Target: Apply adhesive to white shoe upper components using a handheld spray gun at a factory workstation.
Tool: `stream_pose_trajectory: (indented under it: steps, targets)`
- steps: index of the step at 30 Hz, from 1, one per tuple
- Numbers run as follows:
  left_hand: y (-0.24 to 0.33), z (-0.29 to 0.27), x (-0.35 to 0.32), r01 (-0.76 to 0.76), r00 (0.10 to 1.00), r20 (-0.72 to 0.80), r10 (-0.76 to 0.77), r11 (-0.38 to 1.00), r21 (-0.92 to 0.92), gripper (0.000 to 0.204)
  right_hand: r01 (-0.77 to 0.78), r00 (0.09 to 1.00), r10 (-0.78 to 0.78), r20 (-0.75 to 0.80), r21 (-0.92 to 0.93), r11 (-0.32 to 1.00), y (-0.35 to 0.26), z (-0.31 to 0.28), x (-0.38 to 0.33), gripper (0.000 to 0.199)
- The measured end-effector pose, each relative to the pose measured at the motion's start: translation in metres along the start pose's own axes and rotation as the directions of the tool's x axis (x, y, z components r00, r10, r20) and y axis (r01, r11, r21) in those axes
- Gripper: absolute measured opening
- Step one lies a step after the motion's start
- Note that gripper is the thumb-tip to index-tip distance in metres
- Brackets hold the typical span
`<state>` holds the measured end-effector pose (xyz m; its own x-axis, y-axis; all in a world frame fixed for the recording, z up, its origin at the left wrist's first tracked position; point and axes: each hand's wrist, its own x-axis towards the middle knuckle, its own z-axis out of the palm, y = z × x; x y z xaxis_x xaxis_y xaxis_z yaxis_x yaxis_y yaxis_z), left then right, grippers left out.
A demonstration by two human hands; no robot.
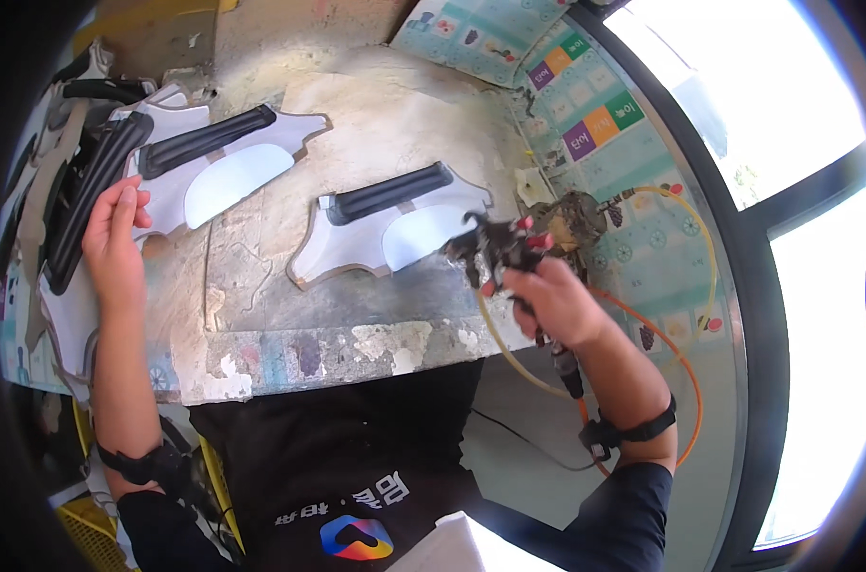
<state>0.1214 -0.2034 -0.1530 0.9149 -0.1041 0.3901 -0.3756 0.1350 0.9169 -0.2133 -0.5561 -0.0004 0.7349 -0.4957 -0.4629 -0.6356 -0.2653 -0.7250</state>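
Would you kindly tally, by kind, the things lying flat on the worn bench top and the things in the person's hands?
Flat cut pieces with black strip, lying apart on the bench: 2
Spray gun, in right hand: 1
Hoses at the gun, yellow and orange: 2
Total: 5

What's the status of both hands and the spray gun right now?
Right hand shut on spray gun, hoses trailing. Left hand open, flat on stacked cut pieces. Nearest cut piece unobstructed.

A person's right hand [547, 300] grips a black spray gun [498, 246] beside a grey shoe-upper piece [395, 224] — left hand [116, 243] rests on a stack of similar pieces [99, 191] on a worn workbench [290, 334].
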Motion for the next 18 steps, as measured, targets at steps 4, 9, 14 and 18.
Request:
stream_pose_trajectory:
  steps: [4,9,14,18]
  targets:
    - [0.004,0.003,-0.001,0.013,1.000,0.001,-0.013,1.000,0.009,0.025,0.028,0.998,-0.024,0.064,-0.061,0.998,-0.012,0.032,0.002,0.026]
    - [0.000,0.001,0.001,0.016,1.000,-0.017,-0.016,0.999,0.046,0.025,0.173,0.979,-0.163,0.120,-0.086,0.981,-0.030,0.048,0.009,0.025]
    - [0.004,0.009,-0.003,-0.006,1.000,0.010,0.005,0.996,0.093,0.025,0.199,0.979,-0.187,0.085,-0.168,0.965,-0.024,0.044,0.008,0.029]
    - [0.028,0.040,-0.014,-0.228,0.951,0.264,0.161,0.942,0.246,0.019,0.111,0.993,-0.109,0.033,-0.075,0.991,-0.008,0.016,0.000,0.028]
